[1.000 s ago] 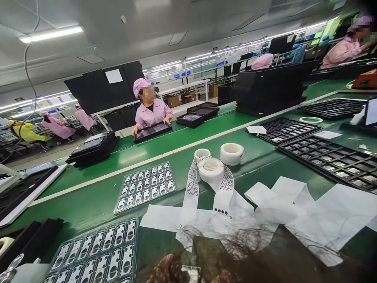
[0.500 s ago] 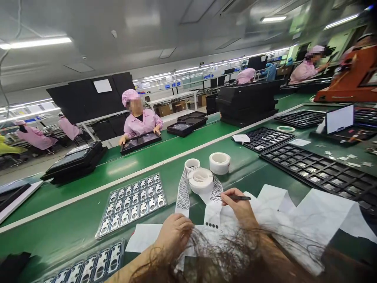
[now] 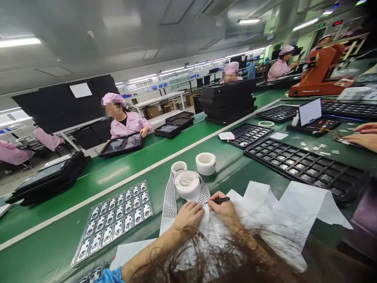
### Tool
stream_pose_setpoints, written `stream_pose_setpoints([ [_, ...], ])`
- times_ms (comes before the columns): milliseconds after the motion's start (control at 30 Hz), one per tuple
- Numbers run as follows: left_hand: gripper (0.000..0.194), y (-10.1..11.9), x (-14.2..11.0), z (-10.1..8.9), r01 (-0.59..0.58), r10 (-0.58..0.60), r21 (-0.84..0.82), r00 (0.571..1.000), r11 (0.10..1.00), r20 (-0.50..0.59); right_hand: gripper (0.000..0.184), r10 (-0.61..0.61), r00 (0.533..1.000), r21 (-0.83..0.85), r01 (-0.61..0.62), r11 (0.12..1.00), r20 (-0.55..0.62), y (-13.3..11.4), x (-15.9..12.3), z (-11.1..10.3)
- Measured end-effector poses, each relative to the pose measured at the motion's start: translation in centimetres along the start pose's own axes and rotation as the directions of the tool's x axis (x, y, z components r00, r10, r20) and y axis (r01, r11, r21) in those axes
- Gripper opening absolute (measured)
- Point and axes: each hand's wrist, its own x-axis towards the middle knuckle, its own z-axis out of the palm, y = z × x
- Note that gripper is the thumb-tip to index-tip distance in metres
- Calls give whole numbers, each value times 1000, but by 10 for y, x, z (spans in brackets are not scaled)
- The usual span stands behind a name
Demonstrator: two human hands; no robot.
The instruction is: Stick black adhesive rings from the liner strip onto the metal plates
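Note:
My right hand [image 3: 225,210] is closed around black tweezers [image 3: 221,200], whose tip reaches down to a strip of ring-shaped stickers [image 3: 204,193]. My left hand [image 3: 188,216] lies palm down across the strip's lower part, fingers extended close to the tweezer tip. The strip comes off a white roll [image 3: 187,184]; a second dotted strip [image 3: 170,200] hangs to its left. Behind stand a smaller roll [image 3: 178,167] and another white roll [image 3: 205,164]. White backing paper [image 3: 250,204] spreads under and beyond my right hand.
A clear tray of silver, ring-holed parts [image 3: 114,220] lies left. Black compartment trays [image 3: 297,165] stand at right, near loose small pieces [image 3: 319,148] and a co-worker's hands [image 3: 363,135]. Across the green conveyor [image 3: 123,169], a person in pink [image 3: 126,122] handles a black tray.
My left hand has moved up and right onto the strip, covering the black dots seen before. The view has turned right, and a co-worker's hands now show at the right edge.

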Motion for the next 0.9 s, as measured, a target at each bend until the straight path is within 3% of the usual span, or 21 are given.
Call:
stream_pose_setpoints([
  [267,34,1,-2,-1,31,-31,4,997,1000,67,21,41,998,-36,-42,998,-40,-2,-4,-1],
  [900,35,9,2,-6,70,-72,24,992,997,104,22,40,999,-80,-42,996,-28,0,-5,-2],
])
